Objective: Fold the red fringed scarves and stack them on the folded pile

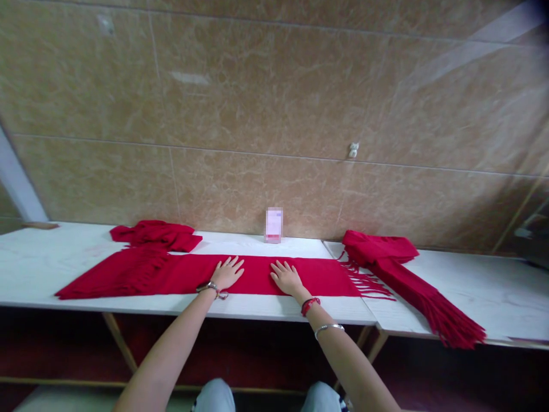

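Note:
A long red scarf (pixel 257 277) lies flattened lengthwise across the white table, its fringe spread out at the right end. Both palms rest on it: my left hand (pixel 228 273) left of centre and my right hand (pixel 286 278) a little to the right, fingers stretched and apart. At the left, more folded red cloth with fringe (pixel 115 273) overlaps or adjoins the scarf; I cannot tell which. Behind that sits a crumpled red cloth (pixel 156 234). Another red scarf (pixel 412 286) lies bunched and slanting at the right, its fringe toward the front edge.
A small upright pale device or card (pixel 274 225), blurred out, stands against the tiled wall (pixel 257 114). A small white hook (pixel 353 150) is fixed on the wall. The white table (pixel 274 309) has a seam right of centre. My knees are below its front edge.

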Demonstrator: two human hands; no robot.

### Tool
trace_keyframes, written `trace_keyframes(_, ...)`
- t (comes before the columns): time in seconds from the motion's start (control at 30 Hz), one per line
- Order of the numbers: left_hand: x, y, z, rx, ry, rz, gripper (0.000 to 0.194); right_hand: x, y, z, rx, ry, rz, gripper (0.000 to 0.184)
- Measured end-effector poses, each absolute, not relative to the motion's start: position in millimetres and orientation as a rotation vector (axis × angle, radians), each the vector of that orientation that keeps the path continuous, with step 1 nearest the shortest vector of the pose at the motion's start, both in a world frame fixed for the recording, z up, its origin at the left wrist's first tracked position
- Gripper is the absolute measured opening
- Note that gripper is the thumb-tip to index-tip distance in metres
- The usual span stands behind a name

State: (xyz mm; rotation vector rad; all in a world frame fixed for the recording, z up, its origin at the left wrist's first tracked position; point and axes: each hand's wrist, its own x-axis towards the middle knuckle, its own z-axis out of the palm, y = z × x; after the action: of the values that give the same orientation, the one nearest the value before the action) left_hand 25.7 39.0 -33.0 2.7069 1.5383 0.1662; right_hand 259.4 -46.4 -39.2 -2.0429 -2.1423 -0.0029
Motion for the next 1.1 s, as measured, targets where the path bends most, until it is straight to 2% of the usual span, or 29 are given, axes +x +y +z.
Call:
trace_keyframes(0.2,-2.8,39.5,-12.2,2.772,1.465,0.319,0.046,253.2,-42.2,-23.8,-2.073,-2.190,0.087,0.052)
trace_keyframes(0.3,-56.4,40.3,6.3,2.727,1.898,0.455,0.047,228.8,-27.5,-13.2,-1.954,-2.214,0.039,0.056)
trace_keyframes(0.43,-136.4,42.2,5.6,2.089,2.589,0.390,0.062,170.1,-2.5,-12.5,-1.766,-2.303,0.030,0.059)
trace_keyframes(0.5,-165.0,46.2,-5.7,1.873,2.644,0.280,0.064,144.8,6.9,-19.2,-1.739,-2.360,0.081,0.059)
trace_keyframes(0.6,-188.0,57.7,-20.7,1.874,2.588,0.242,0.058,126.3,15.7,-29.8,-1.749,-2.421,0.154,0.057)
trace_keyframes(0.9,-190.9,75.4,-9.4,1.938,2.540,0.242,0.057,121.4,16.4,-31.2,-1.786,-2.377,0.192,0.059)
trace_keyframes(1.0,-156.7,72.2,3.6,2.218,2.527,0.362,0.053,132.4,17.1,-17.8,-1.764,-2.387,0.172,0.060)
trace_keyframes(1.1,-93.3,67.0,7.5,2.469,2.280,0.449,0.052,166.0,17.9,-2.3,-1.807,-2.335,0.037,0.060)
